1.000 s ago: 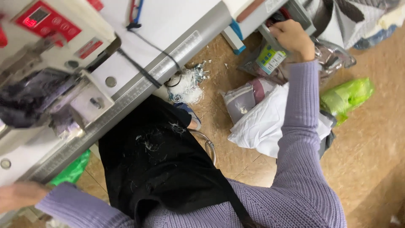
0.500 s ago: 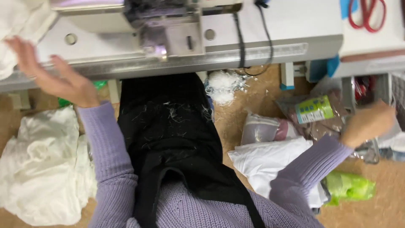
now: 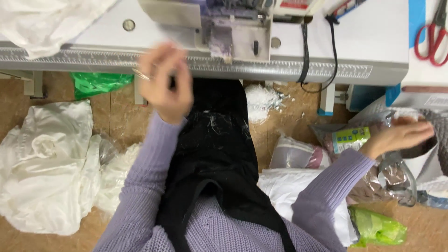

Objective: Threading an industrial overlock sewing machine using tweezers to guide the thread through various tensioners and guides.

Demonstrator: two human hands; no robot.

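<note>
Below the white sewing table (image 3: 354, 51), her left hand (image 3: 164, 84), open half a second ago, has blurred into a loose curl, while her right hand (image 3: 401, 135) has dropped, open, onto the grey cloth (image 3: 441, 140).

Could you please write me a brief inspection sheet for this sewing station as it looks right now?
Surface: white sewing table with a ruler strip on its front edge.
Job's things: sewing machine; clear packets beside right hand.
Clutter: white cloth pile, green bags, thread scraps.
Hands: left hand blurred, raised before the table edge; right hand open.
Cables: black cable over the edge.
Surroundings: red scissors, brown floor.
</note>
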